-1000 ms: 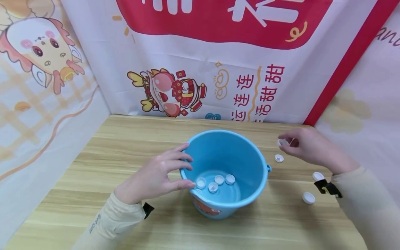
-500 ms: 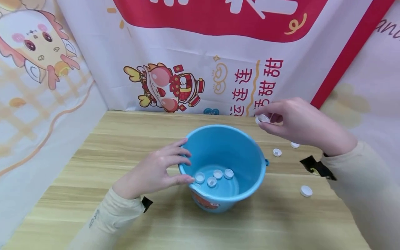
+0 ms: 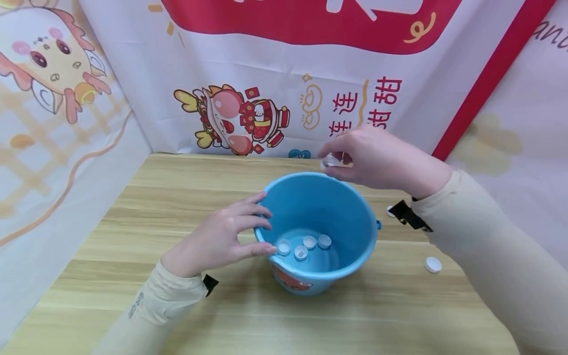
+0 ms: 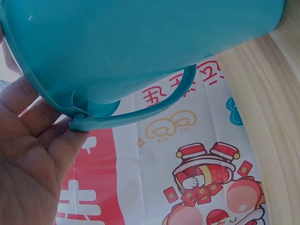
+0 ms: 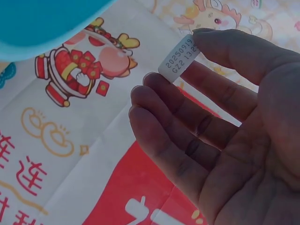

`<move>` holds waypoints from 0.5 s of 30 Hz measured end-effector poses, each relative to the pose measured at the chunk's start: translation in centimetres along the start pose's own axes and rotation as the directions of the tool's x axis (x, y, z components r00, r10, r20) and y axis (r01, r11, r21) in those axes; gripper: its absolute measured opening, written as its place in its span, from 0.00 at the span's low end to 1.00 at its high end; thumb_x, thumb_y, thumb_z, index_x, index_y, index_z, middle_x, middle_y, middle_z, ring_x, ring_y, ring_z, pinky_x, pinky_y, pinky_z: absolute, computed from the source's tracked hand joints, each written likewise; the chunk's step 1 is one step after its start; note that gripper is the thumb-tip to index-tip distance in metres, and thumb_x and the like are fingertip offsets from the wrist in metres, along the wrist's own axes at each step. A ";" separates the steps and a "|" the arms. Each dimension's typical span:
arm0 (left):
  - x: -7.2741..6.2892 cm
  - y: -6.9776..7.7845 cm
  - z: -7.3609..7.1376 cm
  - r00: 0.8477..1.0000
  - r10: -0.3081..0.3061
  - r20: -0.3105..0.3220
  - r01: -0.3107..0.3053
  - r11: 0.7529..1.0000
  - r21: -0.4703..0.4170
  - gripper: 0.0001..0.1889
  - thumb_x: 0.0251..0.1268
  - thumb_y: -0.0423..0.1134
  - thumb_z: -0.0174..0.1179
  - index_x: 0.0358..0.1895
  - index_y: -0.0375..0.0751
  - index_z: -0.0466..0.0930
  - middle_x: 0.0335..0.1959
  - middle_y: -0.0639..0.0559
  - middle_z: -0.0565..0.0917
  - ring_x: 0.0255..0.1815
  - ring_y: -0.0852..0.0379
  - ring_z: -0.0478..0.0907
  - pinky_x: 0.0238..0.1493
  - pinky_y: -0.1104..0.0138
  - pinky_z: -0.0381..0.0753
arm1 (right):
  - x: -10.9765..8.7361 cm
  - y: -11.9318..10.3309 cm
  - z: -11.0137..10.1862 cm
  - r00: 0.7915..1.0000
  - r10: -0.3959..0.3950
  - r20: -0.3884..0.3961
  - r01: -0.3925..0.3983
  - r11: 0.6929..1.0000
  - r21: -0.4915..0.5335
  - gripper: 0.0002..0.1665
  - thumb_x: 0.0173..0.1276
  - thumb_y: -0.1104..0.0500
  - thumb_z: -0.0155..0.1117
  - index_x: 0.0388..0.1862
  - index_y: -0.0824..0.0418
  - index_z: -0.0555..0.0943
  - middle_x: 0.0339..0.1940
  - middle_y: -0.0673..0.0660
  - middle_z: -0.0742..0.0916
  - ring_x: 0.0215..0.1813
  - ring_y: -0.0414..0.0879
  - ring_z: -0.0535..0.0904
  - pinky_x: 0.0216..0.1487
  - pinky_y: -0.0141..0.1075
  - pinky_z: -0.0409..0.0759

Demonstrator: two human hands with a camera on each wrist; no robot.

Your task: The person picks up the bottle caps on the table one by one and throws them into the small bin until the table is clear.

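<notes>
A light blue plastic bucket (image 3: 317, 202) stands on the wooden table, its mouth tipped toward the head camera's view. My left hand (image 3: 222, 236) holds its left rim, fingers hooked over the edge and thumb along the near side. The left wrist view shows the bucket's handle (image 4: 150, 111) hanging down close to the fingers. Between thumb and fingertips my right hand (image 3: 377, 159) pinches a white bottle cap (image 3: 329, 162), raised just beyond the bucket's far rim. Printed digits show on the cap's side (image 5: 179, 58) in the right wrist view. Several white caps (image 3: 301, 253) lie on the bucket's floor.
To the right of the bucket, one white cap (image 3: 433, 265) lies on the table (image 3: 372, 325); another cap (image 3: 390, 211) is partly covered by the right wrist strap. A printed cloth (image 3: 262, 54) hangs behind the table, with more cloth at both sides.
My right hand has lifted its cap from the right side of the table and carried it left toward the bucket. My left hand stays on the rim. The head view has tilted slightly downward.
</notes>
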State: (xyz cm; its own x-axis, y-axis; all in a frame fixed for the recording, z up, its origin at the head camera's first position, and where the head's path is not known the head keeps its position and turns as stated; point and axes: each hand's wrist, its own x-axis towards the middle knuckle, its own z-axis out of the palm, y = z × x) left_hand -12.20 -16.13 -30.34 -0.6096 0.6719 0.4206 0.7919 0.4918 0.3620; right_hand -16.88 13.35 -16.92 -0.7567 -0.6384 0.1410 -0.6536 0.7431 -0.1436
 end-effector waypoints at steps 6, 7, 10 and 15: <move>0.0 0.0 0.1 1.000 -0.014 0.004 0.014 1.000 0.002 0.30 0.59 0.64 0.65 0.53 0.42 0.86 0.56 0.48 0.83 0.73 0.48 0.65 0.58 0.51 0.77 | 1.8 -0.8 0.3 0.998 -0.015 0.054 0.015 1.000 -0.004 0.23 0.60 0.53 0.76 0.55 0.53 0.85 0.44 0.51 0.88 0.39 0.44 0.83 0.39 0.41 0.86; 0.1 -0.1 0.1 1.000 -0.013 0.004 0.013 1.000 0.002 0.31 0.59 0.64 0.64 0.53 0.42 0.86 0.56 0.47 0.83 0.73 0.48 0.64 0.59 0.51 0.77 | 2.1 -1.0 0.3 0.998 -0.010 0.061 0.010 1.000 -0.004 0.23 0.60 0.53 0.76 0.56 0.53 0.85 0.43 0.51 0.88 0.39 0.44 0.83 0.39 0.41 0.86; 0.1 -0.1 0.1 1.000 -0.005 0.005 0.005 1.000 0.005 0.31 0.59 0.65 0.62 0.52 0.42 0.86 0.56 0.47 0.83 0.73 0.48 0.64 0.60 0.51 0.77 | 2.7 -1.3 0.5 0.997 -0.004 0.081 0.005 1.000 -0.010 0.23 0.61 0.52 0.75 0.56 0.52 0.85 0.42 0.50 0.88 0.39 0.44 0.83 0.39 0.40 0.86; 0.0 -0.2 0.0 1.000 -0.006 0.011 0.006 1.000 0.014 0.31 0.59 0.66 0.62 0.50 0.43 0.87 0.56 0.48 0.83 0.73 0.48 0.64 0.60 0.50 0.76 | 3.5 -1.8 1.0 0.996 -0.019 0.092 0.021 1.000 -0.019 0.23 0.62 0.51 0.74 0.56 0.52 0.85 0.41 0.50 0.88 0.37 0.43 0.83 0.39 0.38 0.86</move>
State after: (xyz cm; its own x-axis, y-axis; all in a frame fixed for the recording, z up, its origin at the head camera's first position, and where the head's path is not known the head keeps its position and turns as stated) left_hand -12.34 -16.21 -30.42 -0.6137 0.6752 0.4093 0.7889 0.5034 0.3525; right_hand -18.34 9.64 -17.13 -0.7420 -0.6682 0.0530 -0.6690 0.7332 -0.1222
